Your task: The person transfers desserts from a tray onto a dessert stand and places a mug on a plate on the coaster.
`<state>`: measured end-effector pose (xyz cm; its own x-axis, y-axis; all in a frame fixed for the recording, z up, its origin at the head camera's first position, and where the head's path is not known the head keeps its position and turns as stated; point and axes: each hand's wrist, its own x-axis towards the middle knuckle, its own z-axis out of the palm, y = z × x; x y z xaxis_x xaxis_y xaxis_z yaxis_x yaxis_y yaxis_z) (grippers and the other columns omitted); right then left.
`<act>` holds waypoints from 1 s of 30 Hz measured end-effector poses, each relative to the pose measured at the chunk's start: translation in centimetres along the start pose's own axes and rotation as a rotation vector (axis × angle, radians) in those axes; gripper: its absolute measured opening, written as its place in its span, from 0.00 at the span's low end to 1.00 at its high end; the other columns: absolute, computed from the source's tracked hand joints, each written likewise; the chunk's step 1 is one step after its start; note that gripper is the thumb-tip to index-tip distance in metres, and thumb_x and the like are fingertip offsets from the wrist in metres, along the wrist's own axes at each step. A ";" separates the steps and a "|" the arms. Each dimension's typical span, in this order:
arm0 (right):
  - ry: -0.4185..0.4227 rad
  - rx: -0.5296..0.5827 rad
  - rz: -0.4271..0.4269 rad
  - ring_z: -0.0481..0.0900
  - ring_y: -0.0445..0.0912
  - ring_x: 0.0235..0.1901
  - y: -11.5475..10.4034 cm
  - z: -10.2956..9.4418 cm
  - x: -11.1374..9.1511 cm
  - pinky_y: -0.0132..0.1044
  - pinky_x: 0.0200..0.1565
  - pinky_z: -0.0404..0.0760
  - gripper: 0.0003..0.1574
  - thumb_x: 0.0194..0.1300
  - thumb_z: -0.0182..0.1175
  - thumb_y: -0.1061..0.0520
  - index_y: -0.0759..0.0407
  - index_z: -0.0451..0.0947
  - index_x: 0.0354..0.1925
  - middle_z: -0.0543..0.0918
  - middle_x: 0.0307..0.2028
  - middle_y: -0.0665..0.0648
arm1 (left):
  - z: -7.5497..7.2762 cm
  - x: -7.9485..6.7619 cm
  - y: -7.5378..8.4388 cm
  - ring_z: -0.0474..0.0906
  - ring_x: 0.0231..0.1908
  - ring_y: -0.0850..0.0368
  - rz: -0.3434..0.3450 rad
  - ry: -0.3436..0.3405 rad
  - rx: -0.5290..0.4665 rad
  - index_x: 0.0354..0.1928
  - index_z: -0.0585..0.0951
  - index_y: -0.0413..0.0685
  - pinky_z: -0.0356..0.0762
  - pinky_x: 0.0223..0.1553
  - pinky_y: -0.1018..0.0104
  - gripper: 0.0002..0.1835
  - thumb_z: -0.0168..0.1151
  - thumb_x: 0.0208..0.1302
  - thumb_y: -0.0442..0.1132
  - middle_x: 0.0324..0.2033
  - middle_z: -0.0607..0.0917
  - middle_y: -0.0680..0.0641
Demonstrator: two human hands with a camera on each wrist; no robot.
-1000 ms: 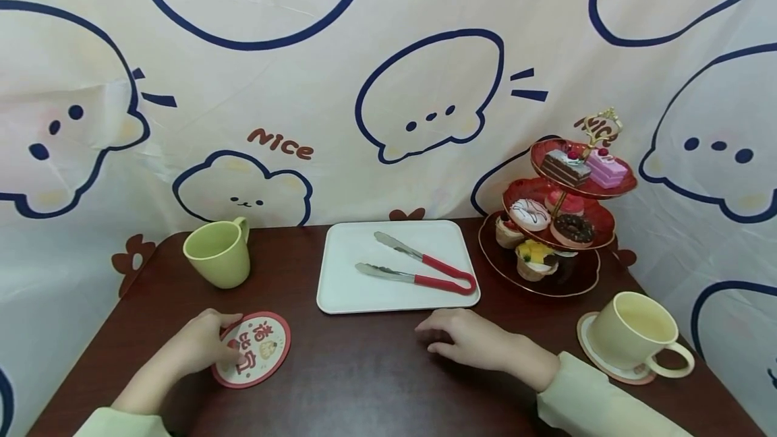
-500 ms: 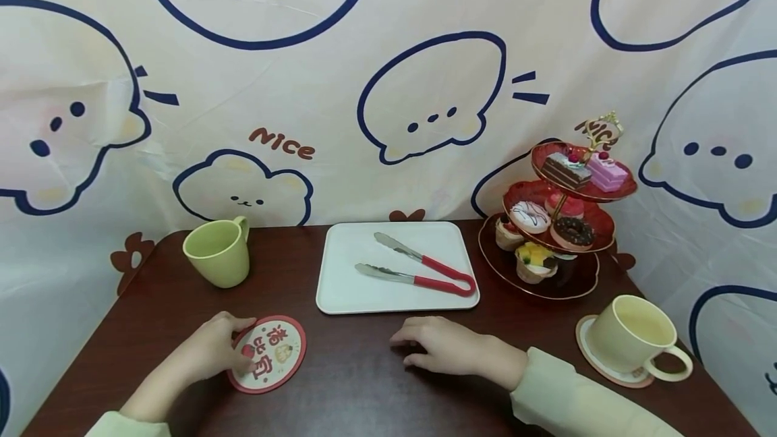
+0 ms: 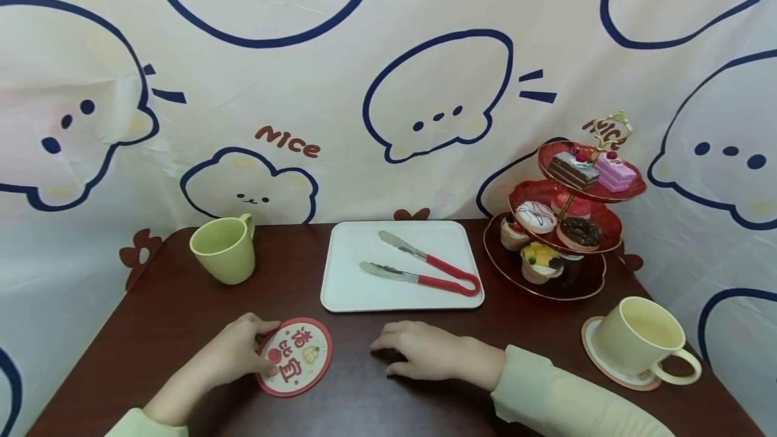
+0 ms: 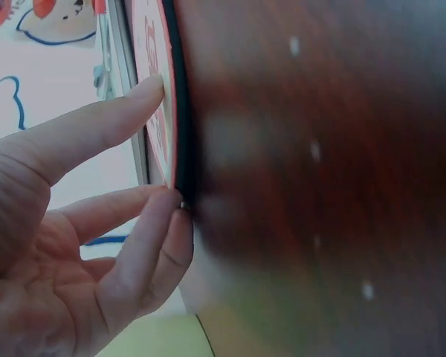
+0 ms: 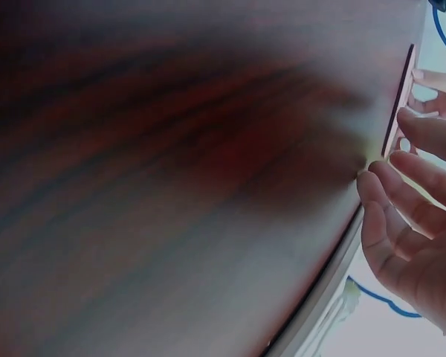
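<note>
My left hand (image 3: 239, 351) holds a round red-rimmed coaster (image 3: 306, 364) with printed characters, near the table's front. In the left wrist view the thumb lies on the coaster's printed face (image 4: 160, 123), with fingertips at its edge; a dark underside shows. The coaster looks flat on or very close to the table. To its right, my right hand (image 3: 419, 349) rests on the tabletop with loosely bent fingers. Nothing is in its grasp, as the right wrist view of the hand (image 5: 416, 216) also shows. A gap separates that hand from the coaster.
Behind the hands, a white tray (image 3: 346, 288) bears red-handled tongs (image 3: 446, 282). A green mug (image 3: 227, 255) stands at back left. On the right are a three-tier dessert stand (image 3: 585, 292) and a cream mug (image 3: 634, 336) on another coaster (image 3: 595, 349).
My left hand has slid the coaster to the right across the table. My right hand has shifted left, so hand and coaster are closer together.
</note>
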<state>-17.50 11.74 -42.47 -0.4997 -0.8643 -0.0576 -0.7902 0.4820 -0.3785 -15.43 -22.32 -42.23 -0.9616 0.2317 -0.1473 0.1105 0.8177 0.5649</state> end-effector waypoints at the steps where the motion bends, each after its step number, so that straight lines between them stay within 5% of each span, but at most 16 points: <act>1: -0.009 -0.012 0.002 0.76 0.34 0.47 -0.1 0.0 0.0 0.23 0.51 0.73 0.24 0.68 0.69 0.56 0.58 0.81 0.61 0.81 0.49 0.48 | 0.2 0.0 0.3 0.71 0.35 0.54 0.006 -0.002 -0.002 0.57 0.80 0.26 0.73 0.36 0.61 0.41 0.85 0.38 0.35 0.40 0.78 0.44; 30: -0.075 -0.061 0.094 0.72 0.42 0.61 0.7 -0.1 -1.2 0.34 0.61 0.73 0.35 0.69 0.68 0.48 0.59 0.74 0.69 0.73 0.64 0.53 | 3.9 0.4 5.1 0.69 0.30 0.57 0.217 -0.210 -0.153 0.64 0.73 0.22 0.74 0.28 0.68 0.49 0.85 0.34 0.25 0.37 0.71 0.46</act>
<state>-17.45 13.13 -42.61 -0.5465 -0.8221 -0.1599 -0.7624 0.5674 -0.3112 -14.27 -15.99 -42.57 -0.8451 0.5083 -0.1655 0.2527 0.6527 0.7142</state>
